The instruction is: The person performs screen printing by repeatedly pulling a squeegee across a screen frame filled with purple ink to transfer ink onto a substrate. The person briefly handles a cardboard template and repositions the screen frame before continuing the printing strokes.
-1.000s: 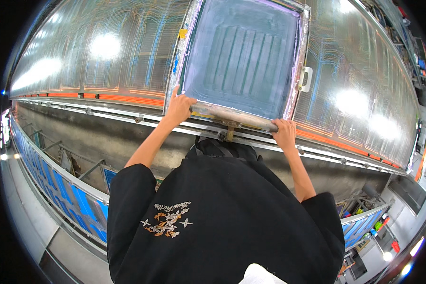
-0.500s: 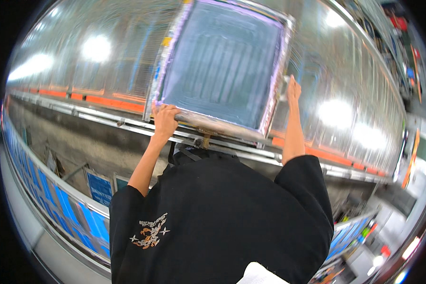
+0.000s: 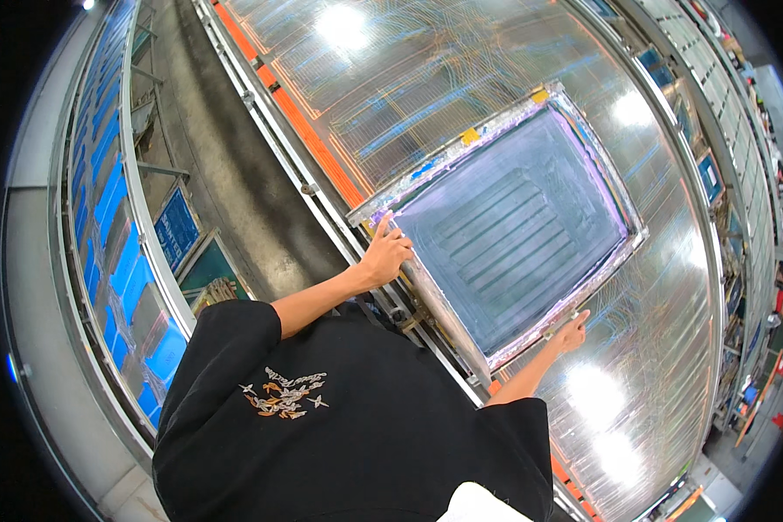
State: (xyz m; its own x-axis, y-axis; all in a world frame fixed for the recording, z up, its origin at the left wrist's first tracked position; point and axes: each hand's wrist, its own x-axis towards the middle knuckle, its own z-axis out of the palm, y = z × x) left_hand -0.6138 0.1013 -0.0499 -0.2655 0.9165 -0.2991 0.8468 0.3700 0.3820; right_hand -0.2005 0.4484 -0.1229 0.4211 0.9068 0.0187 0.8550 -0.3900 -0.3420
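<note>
A screen printing frame lies on the long shiny table. Its dark grey-green mesh shows several parallel bars, edged by purple-stained tape. My left hand grips the frame's near left corner, thumb side on the mesh edge and fingers over the rim. Beside the right-hand rim, my right hand is bent with its index finger pointing outward. A small pale piece shows between that hand and the rim; what the curled fingers hold is hidden.
An orange strip and a metal rail run along the table's near edge. Across the concrete aisle at left stands a rack with blue panels. More framed screens lean below it. Bright lamp reflections cover parts of the table.
My view has turned, so the frame now sits tilted and farther right in the picture. Both hands are still at the frame, left at its corner and right by its side.
</note>
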